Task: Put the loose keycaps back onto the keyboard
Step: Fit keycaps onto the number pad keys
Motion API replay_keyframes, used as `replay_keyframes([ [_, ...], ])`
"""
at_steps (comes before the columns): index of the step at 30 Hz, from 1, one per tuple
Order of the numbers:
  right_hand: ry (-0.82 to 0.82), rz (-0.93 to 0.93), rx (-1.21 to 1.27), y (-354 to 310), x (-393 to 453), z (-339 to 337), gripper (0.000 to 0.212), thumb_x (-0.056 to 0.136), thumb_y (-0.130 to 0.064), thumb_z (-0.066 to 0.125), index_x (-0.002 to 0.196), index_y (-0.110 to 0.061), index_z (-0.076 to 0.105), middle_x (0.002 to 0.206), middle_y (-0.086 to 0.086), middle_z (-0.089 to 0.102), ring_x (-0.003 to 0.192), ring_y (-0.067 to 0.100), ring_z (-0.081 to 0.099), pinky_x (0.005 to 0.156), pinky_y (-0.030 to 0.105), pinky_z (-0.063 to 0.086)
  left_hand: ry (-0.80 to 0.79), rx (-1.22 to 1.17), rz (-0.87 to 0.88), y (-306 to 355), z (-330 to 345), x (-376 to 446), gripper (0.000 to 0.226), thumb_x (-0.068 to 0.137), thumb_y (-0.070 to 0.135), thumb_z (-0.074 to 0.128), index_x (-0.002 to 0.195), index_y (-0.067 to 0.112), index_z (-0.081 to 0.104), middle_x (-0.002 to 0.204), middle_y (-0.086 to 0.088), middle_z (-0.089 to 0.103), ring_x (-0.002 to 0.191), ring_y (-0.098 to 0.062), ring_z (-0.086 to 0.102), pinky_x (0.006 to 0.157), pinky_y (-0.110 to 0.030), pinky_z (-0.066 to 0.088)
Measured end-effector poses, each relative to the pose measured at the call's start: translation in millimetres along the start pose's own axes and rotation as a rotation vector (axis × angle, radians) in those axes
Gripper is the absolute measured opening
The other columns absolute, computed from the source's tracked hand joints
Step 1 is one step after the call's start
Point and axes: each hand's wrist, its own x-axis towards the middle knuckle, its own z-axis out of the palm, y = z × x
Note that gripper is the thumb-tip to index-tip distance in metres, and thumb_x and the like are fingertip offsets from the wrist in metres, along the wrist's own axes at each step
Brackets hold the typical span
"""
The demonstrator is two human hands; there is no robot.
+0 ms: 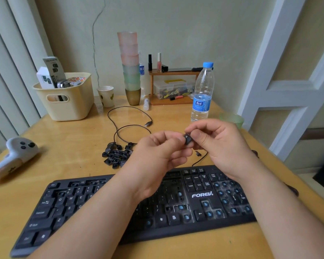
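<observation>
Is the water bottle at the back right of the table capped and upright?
Yes. The water bottle stands upright on the table with its blue cap on.

Cracked pale wall (176,25) behind wooden table (73,139), white door (288,86) right.

A cream basket (67,107) stuffed with boxes is seen at the upper left of the wooden worktop (73,139). Beside it a paper cup (106,96) and a tall stack of coloured cups (130,68) are placed. A small wooden shelf (173,72) is set at centre back, with a water bottle (202,94) before it. A white controller (13,157) is laid at the left edge.
</observation>
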Motion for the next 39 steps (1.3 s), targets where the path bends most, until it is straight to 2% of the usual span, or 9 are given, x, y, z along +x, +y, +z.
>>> replay_keyframes([
  [4, -0.019, -0.053, -0.015, -2, -3, 0, 0.021, 0.081, -0.016, 0.075, 0.100, -0.026, 0.078, 0.092, -0.001, 0.078, 0.088, 0.011, 0.071, 0.083, 0.025, 0.056, 0.012, -0.276, -0.130, 2, 5, -1, 0.008, 0.097, 0.012, 0.066, 0.105, 0.010, 0.064, 0.086, -0.011, 0.076, 0.079, -0.016, 0.074, 0.081, -0.029, 0.061],
  [7, -0.011, -0.112, -0.044, 0, -2, -1, 0.029, 0.080, 0.000, 0.080, 0.100, -0.022, 0.077, 0.093, -0.001, 0.077, 0.087, 0.008, 0.068, 0.080, 0.022, 0.056, 0.018, -0.306, -0.163, 1, 6, -2, 0.001, 0.097, 0.011, 0.066, 0.097, 0.012, 0.064, 0.090, -0.011, 0.077, 0.080, -0.017, 0.074, 0.082, -0.029, 0.062],
  [11, 0.009, -0.168, -0.078, 1, -4, 0, 0.035, 0.077, -0.001, 0.080, 0.100, -0.029, 0.078, 0.098, 0.006, 0.074, 0.084, 0.010, 0.065, 0.079, 0.025, 0.057, 0.001, -0.321, -0.188, 2, 9, -3, 0.010, 0.096, 0.008, 0.064, 0.089, 0.014, 0.064, 0.101, -0.014, 0.077, 0.083, -0.019, 0.073, 0.083, -0.031, 0.063],
  [19, 0.061, -0.307, -0.441, -8, -4, -5, 0.033, 0.080, -0.002, 0.081, 0.099, -0.028, 0.079, 0.092, -0.007, 0.073, 0.085, 0.017, 0.069, 0.079, 0.033, 0.060, -0.025, -0.325, -0.160, 3, 11, -5, 0.009, 0.098, 0.009, 0.062, 0.092, 0.015, 0.065, 0.102, -0.011, 0.077, 0.082, -0.018, 0.073, 0.086, -0.031, 0.061],
  [23, -0.146, -0.393, -1.013, -42, 4, -18, 0.013, 0.081, -0.029, 0.075, 0.093, -0.028, 0.078, 0.091, -0.015, 0.069, 0.084, 0.009, 0.062, 0.075, 0.038, 0.056, -0.025, -0.054, -0.051, -2, 12, -6, 0.003, 0.099, 0.011, 0.064, 0.096, 0.012, 0.066, 0.096, -0.009, 0.075, 0.089, -0.017, 0.074, 0.095, -0.034, 0.057],
  [28, -0.367, -0.323, -1.374, -70, -9, -32, 0.028, 0.079, -0.052, 0.058, 0.095, -0.036, 0.075, 0.091, -0.016, 0.065, 0.092, 0.013, 0.060, 0.069, 0.039, 0.056, -0.086, 0.580, 0.182, -10, 14, -15, 0.015, 0.098, 0.034, 0.069, 0.093, 0.023, 0.077, 0.090, -0.008, 0.075, 0.080, -0.012, 0.063, 0.085, -0.037, 0.055],
  [32, -0.335, -0.356, -1.241, -69, -33, -47, 0.020, 0.080, -0.042, 0.065, 0.091, -0.030, 0.077, 0.086, -0.016, 0.066, 0.080, 0.010, 0.060, 0.065, 0.037, 0.054, -0.160, 0.447, 0.094, -19, 23, -18, 0.015, 0.095, 0.030, 0.072, 0.094, 0.015, 0.075, 0.092, -0.012, 0.077, 0.083, -0.017, 0.066, 0.092, -0.043, 0.057],
  [35, -0.271, -0.400, -1.117, -63, -48, -50, 0.013, 0.080, -0.024, 0.078, 0.093, -0.025, 0.079, 0.087, -0.018, 0.065, 0.075, 0.005, 0.058, 0.068, 0.027, 0.051, -0.223, 0.304, 0.066, -22, 29, -20, 0.008, 0.094, 0.018, 0.073, 0.090, 0.011, 0.070, 0.086, -0.012, 0.074, 0.085, -0.017, 0.068, 0.081, -0.029, 0.057],
  [39, -0.150, -0.311, -0.868, -62, -58, -52, 0.029, 0.076, -0.008, 0.086, 0.100, -0.023, 0.080, 0.091, -0.012, 0.070, 0.078, 0.016, 0.065, 0.069, 0.024, 0.053, -0.284, 0.122, 0.031, -19, 32, -23, 0.011, 0.089, 0.023, 0.071, 0.089, 0.013, 0.068, 0.088, -0.008, 0.072, 0.088, -0.016, 0.068, 0.080, -0.027, 0.053],
])
